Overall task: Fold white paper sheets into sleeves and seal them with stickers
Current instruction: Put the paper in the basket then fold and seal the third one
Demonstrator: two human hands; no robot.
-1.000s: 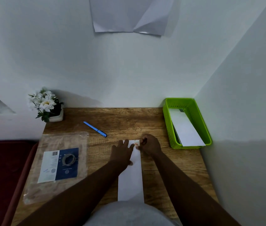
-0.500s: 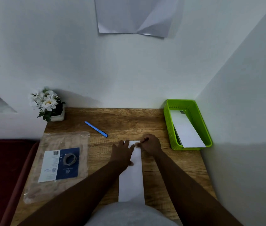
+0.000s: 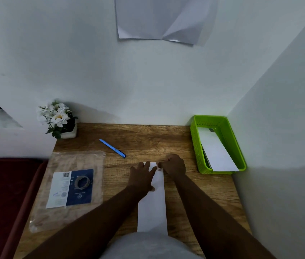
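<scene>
Long folded white paper sleeve (image 3: 152, 206) lies on the wooden desk (image 3: 194, 193), long axis running from the person toward the wall; left hand (image 3: 142, 177) presses it flat, fingers spread. At its far end the right hand (image 3: 173, 165) pinches what is probably a small sticker (image 3: 158, 168), so sealing looks underway, not finished. Farther right, a green plastic basket (image 3: 239, 156) holds at least one finished white sleeve (image 3: 217, 152).

No text is sharp enough to read. The one printed item is a white and dark blue label card (image 3: 71, 187) inside a clear plastic packet (image 3: 69, 187) at about nine o'clock on the wooden desk (image 3: 148, 141). It carries a barcode (image 3: 65, 174) at its top left, a blue handwritten scribble at its lower left, and small print too blurred to make out.
</scene>
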